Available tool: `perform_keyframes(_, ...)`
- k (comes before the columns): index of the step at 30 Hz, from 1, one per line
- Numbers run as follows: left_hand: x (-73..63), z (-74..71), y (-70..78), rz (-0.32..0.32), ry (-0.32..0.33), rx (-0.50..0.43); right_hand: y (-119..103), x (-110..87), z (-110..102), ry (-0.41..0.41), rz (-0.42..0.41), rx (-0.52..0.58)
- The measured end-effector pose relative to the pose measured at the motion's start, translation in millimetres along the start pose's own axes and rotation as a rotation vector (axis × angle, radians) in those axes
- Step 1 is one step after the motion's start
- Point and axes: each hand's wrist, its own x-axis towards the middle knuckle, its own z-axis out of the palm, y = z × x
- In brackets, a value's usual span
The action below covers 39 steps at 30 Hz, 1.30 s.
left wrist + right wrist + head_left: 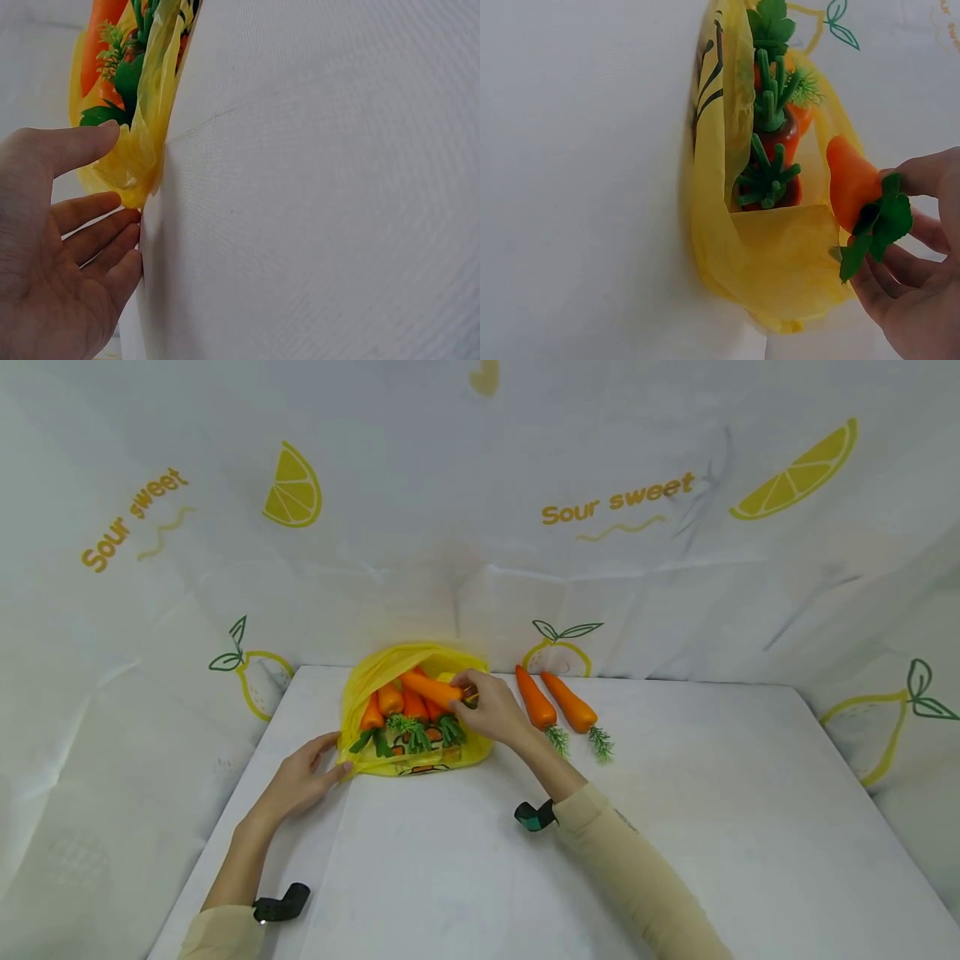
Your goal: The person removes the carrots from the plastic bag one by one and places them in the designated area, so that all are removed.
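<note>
A yellow plastic bag (414, 655) lies on its side with its mouth facing me, several orange carrots with green tops inside it. My right hand (491, 706) pinches another carrot (435, 689) near its leafy end, the tip pointing into the bag's mouth. In the right wrist view the green leaves (889, 225) of that carrot hang beside the fingers. At the bag's left corner is my left hand (303, 777), thumb at the rim and fingers loosely extended, with a wide gap between thumb and fingertips.
Two more carrots (536, 700) lie side by side right of the bag, green tops toward me. The white table (450, 860) ends at a white backdrop cloth (420, 568) with lemon prints, standing close behind the bag.
</note>
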Motion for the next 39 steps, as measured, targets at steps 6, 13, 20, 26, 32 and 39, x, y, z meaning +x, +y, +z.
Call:
perform_keyframes(6,0.1,0.7,-1.0,0.018,0.009,0.0,-6,-10.3,-9,-0.001,-0.051,-0.027)
perform_keyframes(13,-0.4,0.8,-3.7,0.033,0.012,0.012,-8,-21.0,-18,0.015,-0.141,0.013)
perform_keyframes(20,-0.1,0.8,-4.1,0.027,0.008,-0.003,-7,-32.2,-33,0.058,-0.172,0.083)
perform_keyframes(26,1.3,0.8,-3.1,0.027,0.002,-0.003,-5,-42.8,-49,0.1,-0.14,0.072)
perform_keyframes(32,0.5,-0.5,-2.5,0.021,0.001,-0.002,-3,-51.1,-59,0.131,-0.145,0.105)
perform_keyframes(39,1.0,-0.6,-3.7,0.026,0.003,0.001,-3,-64.4,-81,0.19,-0.138,0.116)
